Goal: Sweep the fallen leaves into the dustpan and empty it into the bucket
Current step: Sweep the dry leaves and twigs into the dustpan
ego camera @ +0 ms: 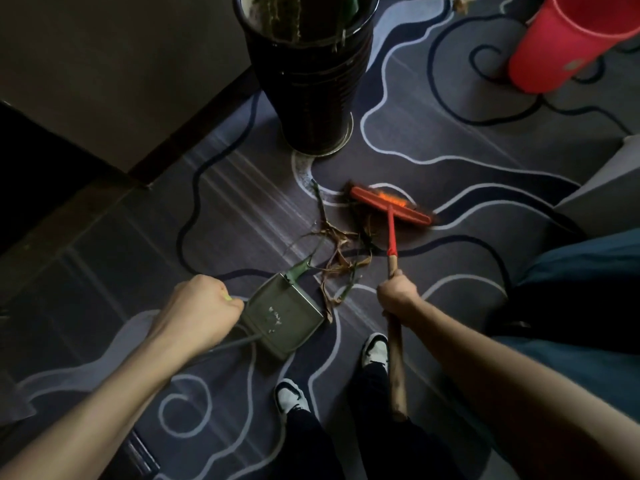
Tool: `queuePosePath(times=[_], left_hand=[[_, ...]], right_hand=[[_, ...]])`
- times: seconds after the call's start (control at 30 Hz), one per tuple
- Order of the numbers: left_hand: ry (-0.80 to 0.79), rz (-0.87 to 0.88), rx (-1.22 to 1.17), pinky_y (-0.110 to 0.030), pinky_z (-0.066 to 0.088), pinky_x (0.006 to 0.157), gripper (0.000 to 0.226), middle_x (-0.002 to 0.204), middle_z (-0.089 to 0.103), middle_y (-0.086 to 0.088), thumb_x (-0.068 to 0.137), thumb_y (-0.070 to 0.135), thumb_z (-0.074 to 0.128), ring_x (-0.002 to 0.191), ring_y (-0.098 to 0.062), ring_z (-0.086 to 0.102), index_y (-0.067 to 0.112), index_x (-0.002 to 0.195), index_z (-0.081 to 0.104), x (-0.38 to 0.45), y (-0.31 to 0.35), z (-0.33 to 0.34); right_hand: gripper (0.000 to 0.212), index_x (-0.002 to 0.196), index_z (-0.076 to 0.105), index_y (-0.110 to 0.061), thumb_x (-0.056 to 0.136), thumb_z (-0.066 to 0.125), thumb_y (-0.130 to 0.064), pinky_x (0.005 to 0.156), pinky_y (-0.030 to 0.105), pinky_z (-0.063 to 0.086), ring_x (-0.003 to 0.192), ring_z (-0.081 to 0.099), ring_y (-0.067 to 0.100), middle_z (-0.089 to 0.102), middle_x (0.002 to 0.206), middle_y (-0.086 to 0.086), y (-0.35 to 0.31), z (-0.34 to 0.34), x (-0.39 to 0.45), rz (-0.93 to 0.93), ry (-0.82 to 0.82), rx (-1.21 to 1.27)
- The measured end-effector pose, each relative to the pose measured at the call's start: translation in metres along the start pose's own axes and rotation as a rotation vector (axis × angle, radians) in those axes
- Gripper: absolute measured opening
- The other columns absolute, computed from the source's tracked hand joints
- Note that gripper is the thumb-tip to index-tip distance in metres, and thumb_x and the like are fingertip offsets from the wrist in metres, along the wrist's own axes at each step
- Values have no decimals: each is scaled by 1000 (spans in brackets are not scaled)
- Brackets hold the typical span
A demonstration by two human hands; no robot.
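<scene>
Dry brown and green fallen leaves (337,256) lie in a loose pile on the patterned carpet. A grey-green metal dustpan (282,311) rests on the carpet just left of the pile, with a green leaf at its far corner. My left hand (197,311) is closed around the dustpan's handle. My right hand (396,294) grips the wooden handle of a broom whose red head (389,204) sits on the carpet just beyond the leaves. A red bucket (568,46) stands at the top right, well away from the pile.
A tall dark plant pot (311,81) stands just beyond the leaves. A wall with a dark skirting (104,81) runs along the left. A pale piece of furniture (602,188) sits at the right edge. My feet in white shoes (375,349) are near the pan.
</scene>
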State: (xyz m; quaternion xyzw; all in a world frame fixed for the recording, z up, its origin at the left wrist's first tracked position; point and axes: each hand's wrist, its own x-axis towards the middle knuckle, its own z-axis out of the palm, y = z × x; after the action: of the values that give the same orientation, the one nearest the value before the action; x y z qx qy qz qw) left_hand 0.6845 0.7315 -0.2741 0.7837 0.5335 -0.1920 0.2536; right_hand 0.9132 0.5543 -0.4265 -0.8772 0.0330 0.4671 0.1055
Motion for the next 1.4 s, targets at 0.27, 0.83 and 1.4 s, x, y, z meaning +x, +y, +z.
queuePosePath(times=[0.27, 0.83, 1.4], left_hand=[[9, 39, -24, -32, 43, 62, 31, 69, 66, -19, 79, 22, 59, 77, -38, 63, 2, 56, 55, -10, -1, -2], [-38, 66, -119, -38, 53, 70, 29, 82, 72, -21, 74, 23, 59, 86, -39, 67, 9, 50, 49, -44, -70, -1], [-78, 91, -317, -28, 37, 48, 59, 44, 51, 3, 87, 52, 64, 48, -13, 52, 10, 50, 45, -67, -114, 0]], right_hand=[[70, 156, 18, -26, 92, 45, -21, 94, 42, 55, 109, 65, 34, 60, 129, 17, 13, 84, -93, -28, -136, 47], [40, 127, 62, -18, 89, 48, -19, 69, 26, 60, 90, 68, 20, 68, 107, 5, 23, 180, -250, 22, -383, 265], [22, 104, 64, -15, 93, 45, -16, 50, 27, 53, 56, 59, 16, 64, 77, 5, -6, 80, -203, -286, -141, -114]])
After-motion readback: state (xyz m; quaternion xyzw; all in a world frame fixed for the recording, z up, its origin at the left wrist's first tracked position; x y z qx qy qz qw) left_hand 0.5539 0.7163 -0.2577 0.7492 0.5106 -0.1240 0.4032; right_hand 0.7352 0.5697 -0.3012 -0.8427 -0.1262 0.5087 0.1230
